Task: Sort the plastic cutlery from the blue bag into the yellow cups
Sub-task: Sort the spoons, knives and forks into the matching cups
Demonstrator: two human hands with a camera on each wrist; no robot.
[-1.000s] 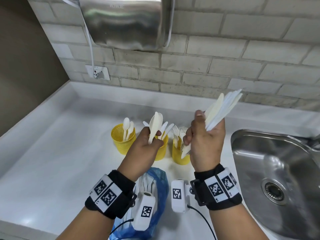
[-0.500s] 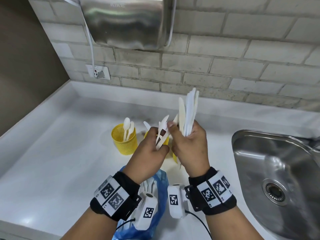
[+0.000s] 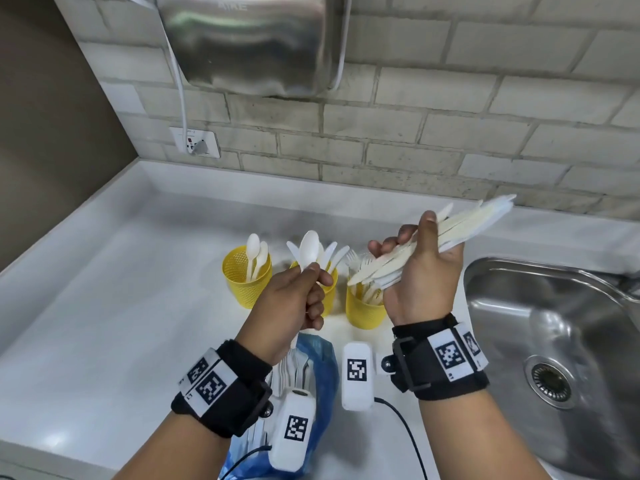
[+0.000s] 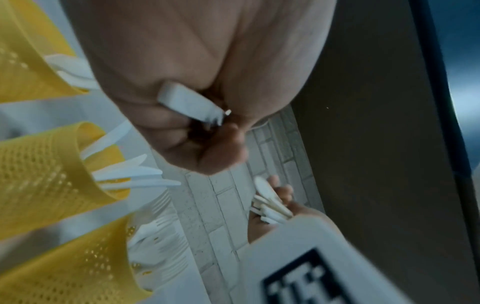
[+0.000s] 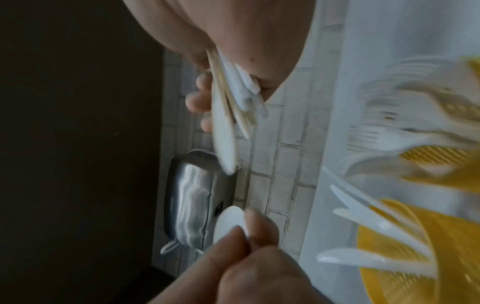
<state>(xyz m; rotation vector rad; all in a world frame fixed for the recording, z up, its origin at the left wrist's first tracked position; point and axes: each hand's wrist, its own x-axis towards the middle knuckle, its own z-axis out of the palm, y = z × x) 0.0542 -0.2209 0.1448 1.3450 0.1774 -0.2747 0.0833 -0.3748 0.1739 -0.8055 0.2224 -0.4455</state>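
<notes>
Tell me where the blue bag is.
Head view: the blue bag lies on the counter's near edge, below the left hand, nearer than the yellow cups.

White counter: three yellow cups, blue bag.

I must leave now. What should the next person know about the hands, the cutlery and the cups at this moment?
Left hand: holds one white spoon upright by its handle.
Right hand: grips a bundle of mixed cutlery.
Three yellow cups stand in a row: left cup has spoons, middle cup knives, right cup forks.
Blue bag lies near the wrists, with cutlery inside.
Done: some pieces sorted.
Left: the held spoon, the bundle, the bag's contents.
</notes>
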